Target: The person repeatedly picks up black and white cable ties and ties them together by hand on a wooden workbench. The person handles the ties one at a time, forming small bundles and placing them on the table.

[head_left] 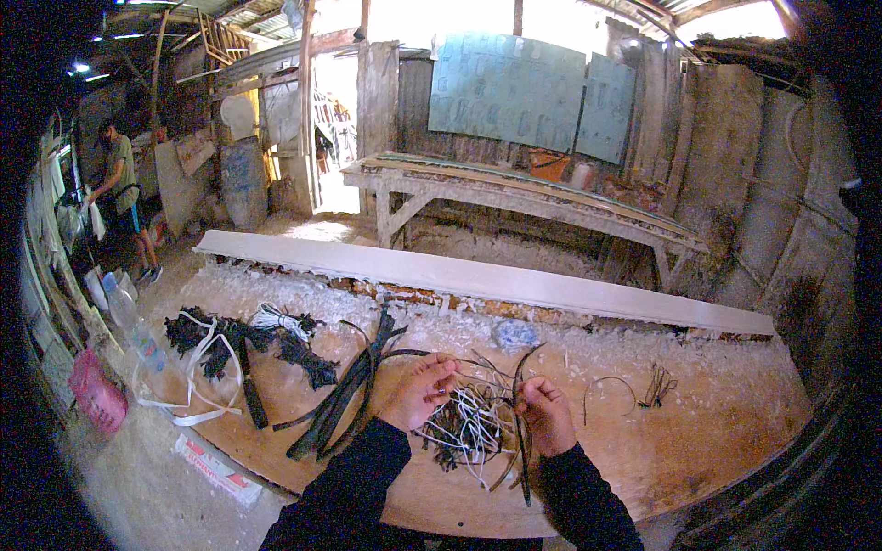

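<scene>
My right hand (547, 415) is closed, thumb and fingertips pinching a long dark strip (525, 468) that stands roughly upright and curves at its top. My left hand (421, 393) has its fingertips pressed together on a thin dark strip (478, 375), which stretches towards the right hand. Between and just below both hands lies a tangled pile of white and dark strips (469, 427) on the wooden table (698, 432). Left of my left hand, a bundle of wider black strips (342, 404) rests on the wood.
Black scraps (308, 363), white bands (188, 404) and a long dark flat piece (250, 390) lie at left. A long white beam (478, 280) borders the table's far side, with a bench (524, 197) behind it. Another person (121, 179) stands far left. A pink sack (98, 392) sits beside the table.
</scene>
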The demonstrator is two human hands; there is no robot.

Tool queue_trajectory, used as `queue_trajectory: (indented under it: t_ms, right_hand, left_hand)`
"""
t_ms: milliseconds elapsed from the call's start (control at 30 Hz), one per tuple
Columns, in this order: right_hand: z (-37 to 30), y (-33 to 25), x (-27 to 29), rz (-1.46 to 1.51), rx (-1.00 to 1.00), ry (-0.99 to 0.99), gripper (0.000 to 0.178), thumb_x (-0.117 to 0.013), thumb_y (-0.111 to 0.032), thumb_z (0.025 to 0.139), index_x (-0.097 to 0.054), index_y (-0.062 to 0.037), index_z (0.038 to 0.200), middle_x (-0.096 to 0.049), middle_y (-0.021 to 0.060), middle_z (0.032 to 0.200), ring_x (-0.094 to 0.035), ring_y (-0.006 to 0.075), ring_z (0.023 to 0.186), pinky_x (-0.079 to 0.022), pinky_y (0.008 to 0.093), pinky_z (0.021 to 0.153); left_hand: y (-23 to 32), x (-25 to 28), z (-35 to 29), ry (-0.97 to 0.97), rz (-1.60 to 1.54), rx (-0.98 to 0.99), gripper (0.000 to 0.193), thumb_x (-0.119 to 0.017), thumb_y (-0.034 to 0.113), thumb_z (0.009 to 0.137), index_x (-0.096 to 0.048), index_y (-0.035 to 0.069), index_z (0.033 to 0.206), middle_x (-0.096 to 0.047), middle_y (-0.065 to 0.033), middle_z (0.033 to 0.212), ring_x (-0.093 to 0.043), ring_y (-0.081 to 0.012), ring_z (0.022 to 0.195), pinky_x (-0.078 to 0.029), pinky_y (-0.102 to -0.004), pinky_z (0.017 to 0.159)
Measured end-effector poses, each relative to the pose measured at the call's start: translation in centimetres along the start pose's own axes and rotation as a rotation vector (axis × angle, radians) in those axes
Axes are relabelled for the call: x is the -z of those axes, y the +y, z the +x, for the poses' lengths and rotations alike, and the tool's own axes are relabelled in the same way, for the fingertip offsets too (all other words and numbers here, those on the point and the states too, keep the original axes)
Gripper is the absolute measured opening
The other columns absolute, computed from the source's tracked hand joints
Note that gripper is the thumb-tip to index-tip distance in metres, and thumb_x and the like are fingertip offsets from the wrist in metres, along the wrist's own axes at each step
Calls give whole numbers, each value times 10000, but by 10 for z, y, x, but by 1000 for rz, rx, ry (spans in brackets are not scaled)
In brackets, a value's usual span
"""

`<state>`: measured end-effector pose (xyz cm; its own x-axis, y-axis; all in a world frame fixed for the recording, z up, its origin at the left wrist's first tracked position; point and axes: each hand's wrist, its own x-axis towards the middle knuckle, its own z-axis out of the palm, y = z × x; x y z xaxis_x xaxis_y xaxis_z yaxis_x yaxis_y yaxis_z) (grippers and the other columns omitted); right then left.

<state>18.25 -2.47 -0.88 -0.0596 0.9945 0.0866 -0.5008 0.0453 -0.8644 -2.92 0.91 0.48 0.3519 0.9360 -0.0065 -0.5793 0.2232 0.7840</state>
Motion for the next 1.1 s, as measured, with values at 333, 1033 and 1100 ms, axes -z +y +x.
queue_trajectory:
  t_ms: [333,1033,1100]
  right_hand:
    - [-19,13,-27,-1223,366,-326,107,-542,-156,815,-552,-49,815,-528,111,766,-531,263,718,-430,347,634]
    - [-3,-20,1,-1499,301,-17,243,-579,-278,793,-634,-41,799,-603,132,718,-587,258,639,-455,340,568]
    - [-3,-19,6,-1619,201,-30,257,-616,-316,757,-601,-78,852,-619,126,758,-597,268,662,-463,353,580]
  left_hand:
    - [-7,9,11,264,236,-102,86,-537,135,814,-545,59,774,-475,21,612,-438,-69,512,-319,-194,426]
    - [-5,5,11,353,1226,-510,302,-588,340,776,-642,60,877,-630,-118,750,-598,-223,654,-460,-326,616]
    - [-7,7,13,412,1213,-552,298,-591,335,777,-643,65,888,-637,-121,794,-600,-234,690,-459,-331,645]
